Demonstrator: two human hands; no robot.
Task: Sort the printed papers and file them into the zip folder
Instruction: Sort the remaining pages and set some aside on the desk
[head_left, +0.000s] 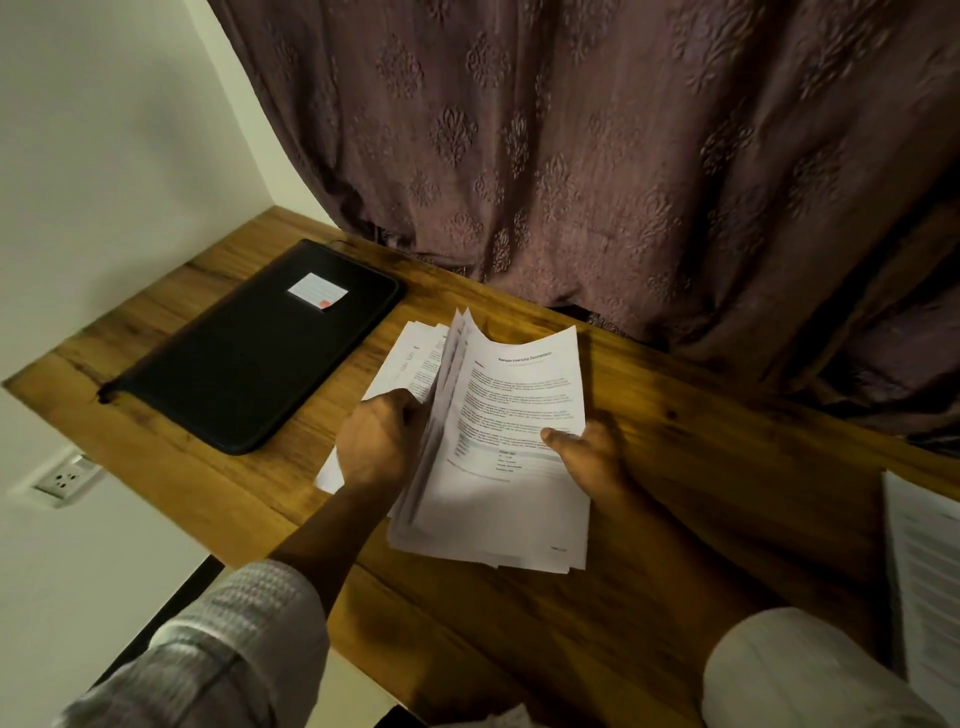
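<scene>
A stack of printed papers (511, 441) is held above the wooden desk (701, 467), its top sheet headed with a title and text. My right hand (592, 457) grips the stack's right edge, thumb on the top page. My left hand (382, 444) holds the left side, fingers tucked between lifted sheets. More printed sheets (402, 364) lie flat on the desk under and behind the left hand. The black zip folder (260, 358) lies closed at the desk's left, with a white label on its cover.
A patterned purple curtain (597, 156) hangs along the desk's far edge. Another printed sheet (930, 582) lies at the desk's right edge. A wall socket (65, 480) sits below the desk's left end. White walls bound the left.
</scene>
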